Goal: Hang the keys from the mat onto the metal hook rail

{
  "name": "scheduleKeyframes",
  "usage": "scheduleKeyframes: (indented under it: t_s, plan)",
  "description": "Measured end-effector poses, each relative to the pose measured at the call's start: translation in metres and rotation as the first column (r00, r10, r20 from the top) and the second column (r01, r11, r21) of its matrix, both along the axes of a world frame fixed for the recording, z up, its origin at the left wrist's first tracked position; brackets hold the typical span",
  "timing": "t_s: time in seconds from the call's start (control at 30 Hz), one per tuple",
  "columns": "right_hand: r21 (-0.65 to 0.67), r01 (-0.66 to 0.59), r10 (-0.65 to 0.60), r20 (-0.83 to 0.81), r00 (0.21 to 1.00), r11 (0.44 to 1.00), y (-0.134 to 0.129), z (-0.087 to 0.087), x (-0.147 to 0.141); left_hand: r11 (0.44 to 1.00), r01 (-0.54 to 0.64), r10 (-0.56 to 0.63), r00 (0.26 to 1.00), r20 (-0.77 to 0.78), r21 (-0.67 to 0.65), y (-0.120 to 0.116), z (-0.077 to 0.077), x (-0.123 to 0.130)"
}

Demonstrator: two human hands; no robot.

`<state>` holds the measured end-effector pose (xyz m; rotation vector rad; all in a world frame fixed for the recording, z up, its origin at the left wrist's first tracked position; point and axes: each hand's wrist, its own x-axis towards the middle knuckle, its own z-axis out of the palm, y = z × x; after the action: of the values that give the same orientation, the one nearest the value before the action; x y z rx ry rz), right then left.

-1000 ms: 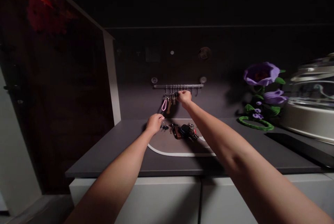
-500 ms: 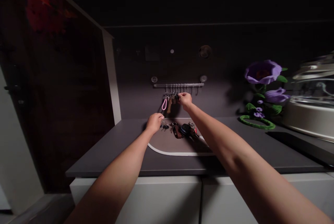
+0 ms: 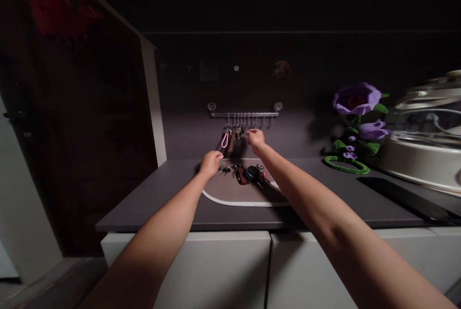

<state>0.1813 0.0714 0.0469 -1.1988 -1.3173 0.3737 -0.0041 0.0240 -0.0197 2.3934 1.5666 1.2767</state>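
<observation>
dark grey countertop point(image 3: 151, 194) under a dim wall, and all eyes on the metal rail point(image 3: 245, 114) at centre, its hooks carrying a bunch of hanging keys point(image 3: 235, 132) with a pink loop strap point(image 3: 225, 140). the right hand point(image 3: 256, 140) has dropped back off those keys since a moment ago: fingers bunched, just beside the bunch and no longer on it, and i can't make out anything in them. the left hand point(image 3: 211, 164) sits lower, fingers curled down at the edge of a brown mat point(image 3: 234, 191), just beside a small black-headed key point(image 3: 224, 170); gripping or not, i can't tell. further along the mat lie a black car key fob point(image 3: 252, 173) and a brown leather fob point(image 3: 240, 178). over at right, purple artificial flowers point(image 3: 356, 99) stand beside a silver pot point(image 3: 421, 165).
</observation>
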Motion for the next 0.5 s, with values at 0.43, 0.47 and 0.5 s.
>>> scheduleKeyframes:
  t_s: [0.43,0.47,0.5]
  plan:
    - [-0.092,-0.170,0.193,0.430,0.882,0.981,-0.078,-0.033,-0.022,0.999,-0.003,0.002,1.000,-0.011,-0.052,0.002,-0.002,-0.004]
    - [-0.086,-0.148,0.171,0.517,0.839,0.985,-0.080,-0.034,-0.021,0.998,-0.006,0.005,1.000,-0.020,-0.060,0.002,-0.003,-0.004]
    - [-0.081,-0.134,0.156,0.590,0.792,0.988,-0.082,-0.035,-0.020,0.998,-0.010,0.008,1.000,-0.030,-0.069,0.003,-0.004,-0.004]
